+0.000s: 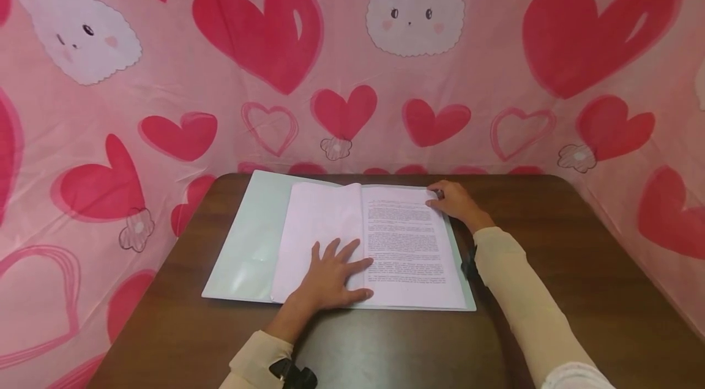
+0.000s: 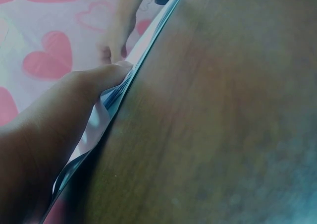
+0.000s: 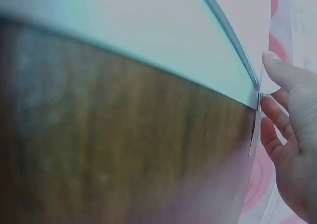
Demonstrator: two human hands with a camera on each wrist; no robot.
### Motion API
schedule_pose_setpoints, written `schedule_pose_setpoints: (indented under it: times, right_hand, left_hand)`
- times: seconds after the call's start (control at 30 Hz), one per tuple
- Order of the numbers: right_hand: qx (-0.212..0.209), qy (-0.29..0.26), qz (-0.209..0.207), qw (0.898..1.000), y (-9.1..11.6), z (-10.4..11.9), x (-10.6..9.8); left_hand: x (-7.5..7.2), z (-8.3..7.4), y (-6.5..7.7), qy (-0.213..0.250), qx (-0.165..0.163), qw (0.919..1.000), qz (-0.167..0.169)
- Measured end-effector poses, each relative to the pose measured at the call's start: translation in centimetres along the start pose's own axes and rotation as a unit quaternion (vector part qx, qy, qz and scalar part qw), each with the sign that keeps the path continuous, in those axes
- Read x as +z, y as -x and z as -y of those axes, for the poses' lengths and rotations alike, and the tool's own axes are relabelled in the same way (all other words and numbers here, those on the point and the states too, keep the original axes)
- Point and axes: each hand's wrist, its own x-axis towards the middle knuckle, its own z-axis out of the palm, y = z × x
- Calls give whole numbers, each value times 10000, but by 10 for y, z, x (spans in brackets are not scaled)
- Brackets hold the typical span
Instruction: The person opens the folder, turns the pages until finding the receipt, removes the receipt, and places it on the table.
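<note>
An open pale green folder [image 1: 242, 236] lies on the brown table, with white sheets inside. The right-hand stack shows a page of printed text [image 1: 404, 254]; the turned sheets on the left [image 1: 319, 211] look blank. My left hand [image 1: 330, 282] rests flat with fingers spread across the middle, near the fold. In the left wrist view its thumb [image 2: 106, 80] presses the near edge of the sheets. At the far right corner my right hand [image 1: 454, 199] pinches the page's corner. The right wrist view shows the thumb [image 3: 285, 73] on the sheet and the other fingers beside its edge.
The wooden table [image 1: 396, 346] extends in front of the folder and to both sides. Behind and around it hangs a pink cloth [image 1: 341, 65] with red hearts and white rabbits. Dark devices are strapped at the left wrist [image 1: 292, 372] and right wrist [image 1: 470, 263].
</note>
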Motion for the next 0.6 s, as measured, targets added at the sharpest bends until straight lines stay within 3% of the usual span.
schedule_pose_setpoints:
  times: [0.6]
  right_hand:
    - [-171, -369, -252, 9989, 0, -4, 3]
  left_hand:
    - [3, 2, -1, -10, 10, 10000, 16]
